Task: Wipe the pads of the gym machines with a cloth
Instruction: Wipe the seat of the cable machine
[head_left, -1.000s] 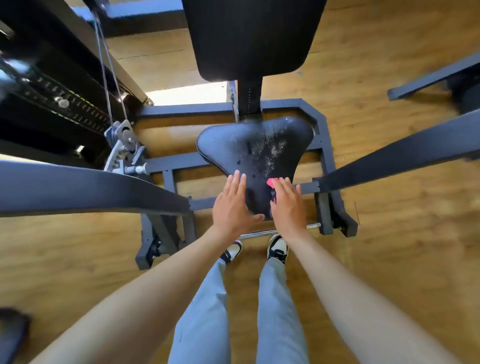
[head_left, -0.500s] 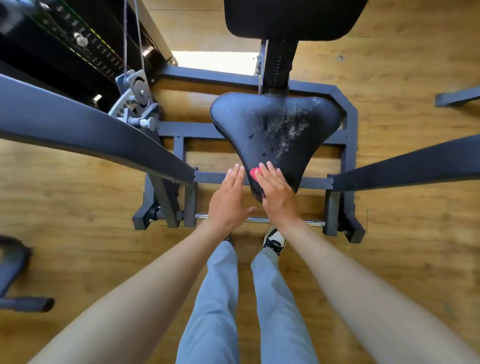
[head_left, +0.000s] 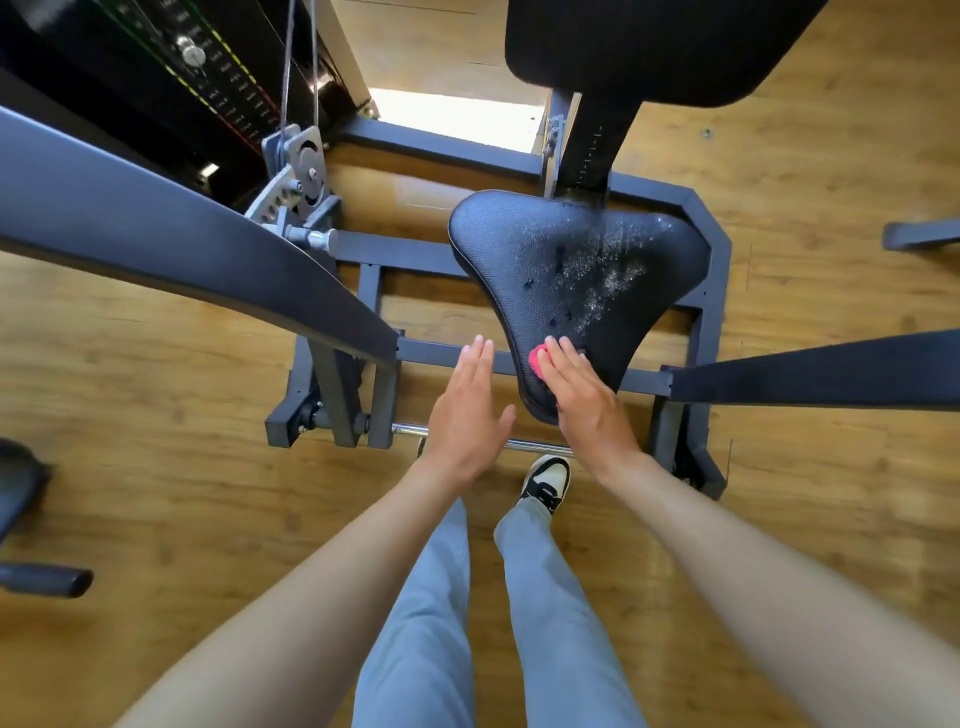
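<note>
A black triangular seat pad (head_left: 566, 270) of a gym machine lies below me, speckled with white droplets across its middle and right side. My right hand (head_left: 584, 395) presses flat on the pad's narrow near tip, covering a pink cloth (head_left: 536, 358) whose edge shows past the fingertips. My left hand (head_left: 467, 410) hovers flat with fingers together just left of the pad's tip, holding nothing. A black back pad (head_left: 649, 47) stands behind the seat at the top.
Dark machine arms cross at the left (head_left: 182, 249) and right (head_left: 810, 374). The weight stack with cables (head_left: 208, 78) is at the top left. The grey frame (head_left: 711, 312) rings the seat on a wooden floor. My legs and a shoe (head_left: 545, 480) are below.
My right hand with the cloth has slid left along the pad's near tip. My left hand has come off the pad and now hovers beside it. The view has shifted.
</note>
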